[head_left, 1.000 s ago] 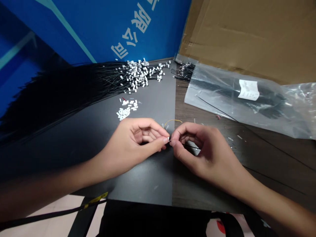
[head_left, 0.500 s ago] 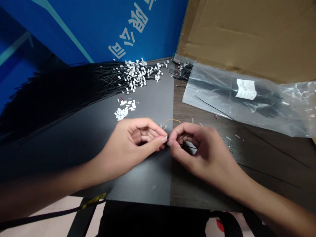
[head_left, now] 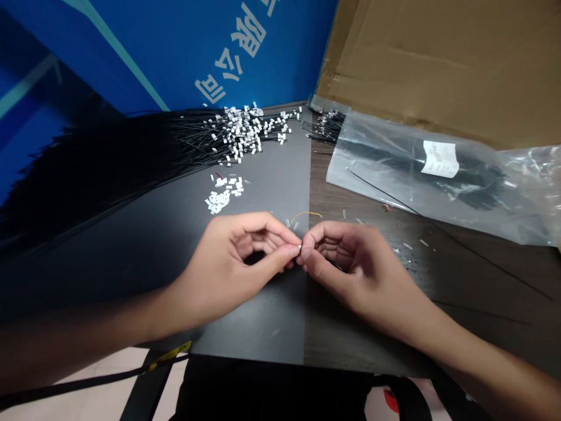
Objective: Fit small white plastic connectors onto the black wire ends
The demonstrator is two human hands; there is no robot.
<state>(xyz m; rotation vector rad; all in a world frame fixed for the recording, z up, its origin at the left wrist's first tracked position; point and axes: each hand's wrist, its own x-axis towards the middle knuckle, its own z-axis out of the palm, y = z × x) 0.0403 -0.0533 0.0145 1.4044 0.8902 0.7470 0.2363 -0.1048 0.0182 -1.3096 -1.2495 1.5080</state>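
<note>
Just over the desk, the fingertips of both my hands meet. My left hand (head_left: 243,257) pinches a small white piece (head_left: 300,247), mostly hidden by thumb and forefinger. Against it, my right hand (head_left: 350,263) closes thumb and forefinger on a thin black cable, whose end is covered by the fingers; the cable's tail (head_left: 482,313) trails to the right beneath my forearm. Beyond my left hand lies a small heap of similar white pieces (head_left: 218,202). Behind that spreads a big bundle of black cables (head_left: 131,152) with white pieces (head_left: 245,128) on their ends.
A clear plastic bag (head_left: 394,181) of black cables lies at the right, before a cardboard box (head_left: 438,70). One loose black cable (head_left: 416,210) crosses the bag. A yellow wire (head_left: 307,213) and bits of clear tubing (head_left: 407,246) are scattered nearby. A blue panel (head_left: 153,47) stands behind.
My hands have come together, closing the small gap between the white piece and my right fingertips. The trailing cable has shifted slightly. The whole view has moved a little.
</note>
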